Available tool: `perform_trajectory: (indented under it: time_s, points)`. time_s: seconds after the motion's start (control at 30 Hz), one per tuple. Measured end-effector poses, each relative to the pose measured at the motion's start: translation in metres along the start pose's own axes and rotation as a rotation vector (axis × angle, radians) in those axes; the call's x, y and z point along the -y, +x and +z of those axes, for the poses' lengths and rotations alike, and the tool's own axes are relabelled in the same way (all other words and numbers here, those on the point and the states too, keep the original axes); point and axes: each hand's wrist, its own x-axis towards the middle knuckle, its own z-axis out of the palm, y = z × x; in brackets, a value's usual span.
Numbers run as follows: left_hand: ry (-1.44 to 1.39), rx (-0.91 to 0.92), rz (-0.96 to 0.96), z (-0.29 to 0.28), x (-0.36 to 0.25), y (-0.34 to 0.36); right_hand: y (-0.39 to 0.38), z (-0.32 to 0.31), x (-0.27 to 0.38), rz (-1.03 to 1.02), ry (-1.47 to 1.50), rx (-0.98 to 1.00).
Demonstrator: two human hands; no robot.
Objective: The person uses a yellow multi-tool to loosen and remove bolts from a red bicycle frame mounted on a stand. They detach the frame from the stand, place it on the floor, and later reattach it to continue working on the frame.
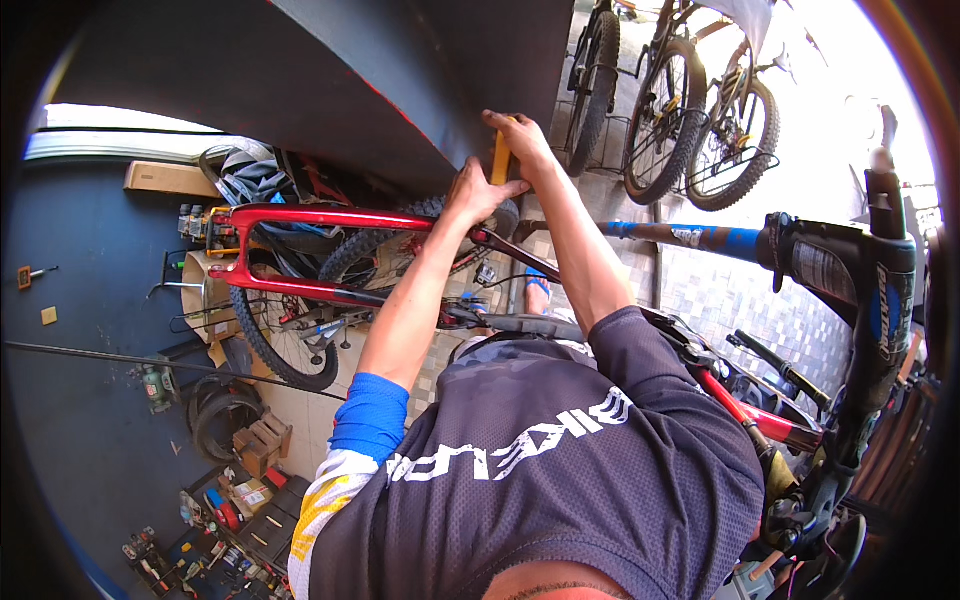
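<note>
Both arms stretch forward over the bike frame. My right hand [523, 143] is closed around a flat yellow-orange bar [501, 157], its fingers curled over the upper end. The bar's kind does not show. My left hand [476, 193] is just below and to the left, thumb stretched across by the bar's lower end; its other fingers are mostly hidden, and what they grip cannot be made out. Under my left wrist runs a glossy red bike frame [330, 216]. A dark crank arm [512, 252] extends just below my hands. A blue and black tube [700, 238] lies beyond my right forearm.
A dark panel with a red edge [390, 105] hangs close ahead of my hands. Several bikes [665, 120] stand at the upper right. A wheel [285, 335] leans at left, near cardboard boxes [262, 445] and a tool-covered bench [225, 540]. A fork [885, 300] rises at right.
</note>
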Motion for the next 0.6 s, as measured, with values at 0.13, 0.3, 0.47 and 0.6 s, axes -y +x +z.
perform_trajectory:
  time_s: [0.13, 0.3, 0.47, 0.6]
  points:
    - [-0.72, 0.627, -0.373, -0.024, 0.016, 0.015, 0.003, -0.014, -0.01, 0.105, 0.621, 0.369]
    - [-0.687, 0.585, -0.327, -0.013, 0.04, 0.02, -0.012, -0.007, -0.009, 0.014, 0.46, 0.165]
    - [-0.659, 0.617, -0.298, -0.011, 0.035, 0.024, -0.011, -0.017, -0.013, -0.055, 0.27, 0.02]
    - [-0.695, 0.646, -0.289, -0.012, 0.035, 0.022, -0.008, -0.021, -0.018, -0.098, 0.193, -0.025]
